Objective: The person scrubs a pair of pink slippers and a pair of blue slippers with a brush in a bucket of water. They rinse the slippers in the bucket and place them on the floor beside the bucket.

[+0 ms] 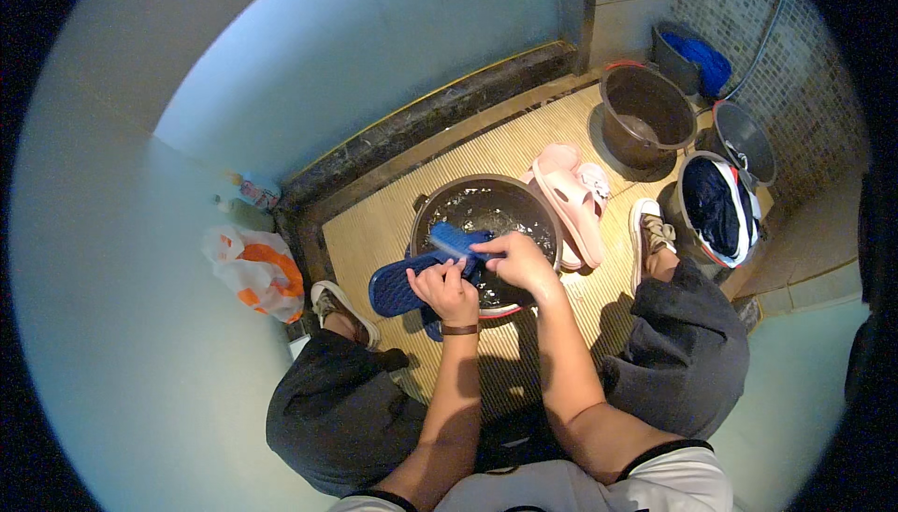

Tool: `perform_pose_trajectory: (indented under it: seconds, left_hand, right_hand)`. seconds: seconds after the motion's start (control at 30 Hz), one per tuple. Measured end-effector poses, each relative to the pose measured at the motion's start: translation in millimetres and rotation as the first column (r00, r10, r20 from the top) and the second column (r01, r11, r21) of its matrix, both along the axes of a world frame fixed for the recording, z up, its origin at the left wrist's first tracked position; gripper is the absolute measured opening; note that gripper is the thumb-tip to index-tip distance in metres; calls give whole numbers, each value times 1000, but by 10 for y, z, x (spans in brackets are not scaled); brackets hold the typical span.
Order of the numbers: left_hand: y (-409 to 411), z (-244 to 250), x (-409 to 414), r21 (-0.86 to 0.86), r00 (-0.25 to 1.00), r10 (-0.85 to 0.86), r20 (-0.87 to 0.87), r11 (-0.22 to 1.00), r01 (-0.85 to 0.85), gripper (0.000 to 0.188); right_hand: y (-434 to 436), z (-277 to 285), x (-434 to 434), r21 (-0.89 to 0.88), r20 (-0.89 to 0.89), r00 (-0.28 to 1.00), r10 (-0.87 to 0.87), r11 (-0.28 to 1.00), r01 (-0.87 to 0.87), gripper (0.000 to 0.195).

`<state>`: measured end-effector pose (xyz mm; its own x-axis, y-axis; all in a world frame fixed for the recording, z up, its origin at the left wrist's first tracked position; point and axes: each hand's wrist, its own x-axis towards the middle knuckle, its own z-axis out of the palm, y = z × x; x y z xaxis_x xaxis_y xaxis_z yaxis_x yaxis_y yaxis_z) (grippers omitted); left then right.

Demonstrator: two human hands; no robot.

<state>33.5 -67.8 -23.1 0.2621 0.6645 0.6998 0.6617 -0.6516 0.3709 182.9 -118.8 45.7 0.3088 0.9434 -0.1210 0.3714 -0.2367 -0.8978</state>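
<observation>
My left hand [447, 292] grips a dark blue slipper [401, 286] by its middle, over the left side of a dark bucket [484, 182] of water [506, 212]. The slipper's sole end sticks out past the bucket's rim. In my right hand [520, 261] is a blue brush [484, 251] with pale bristles, its head against the slipper's strap area. My fingers and the brush hide part of the slipper. Another blue piece [432, 324], perhaps the second slipper, shows below the bucket's left side.
Pink slippers [577, 214] lean at the bucket's right. Farther right stand a dark bucket [645, 109], a bucket of dark and white cloth [715, 210], another bucket [747, 137] and one holding blue cloth [698, 59]. A plastic bag [263, 270] and bottles [254, 193] are left.
</observation>
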Motion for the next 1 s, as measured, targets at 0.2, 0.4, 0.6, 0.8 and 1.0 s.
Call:
perform_pose_trajectory:
  seconds: [0.2,0.4,0.6,0.8,1.0]
  left_hand:
    - [139,174,10,-198,987,161,-22,967,-162,42]
    - [220,183,-147,-281,992,121,24,953,-109,48]
    - [227,192,-68,-373,996,30,-84,926,-60,47]
    - [326,298,-345,-559,998,-53,-46,829,18,56]
    - [335,510,-382,-466,934,-84,-347,880,-94,41]
  right_hand:
    - [27,-549,91,-258,451,871,-196,906,337,42]
    - [14,-294,44,-59,252,907,-338,930,364,37]
    - [114,-171,-16,-109,131,980,-148,981,162,39]
    - [37,-532,98,-215,436,846,-307,878,429,46]
    - [50,-794,84,-173,240,906,-349,903,394,46]
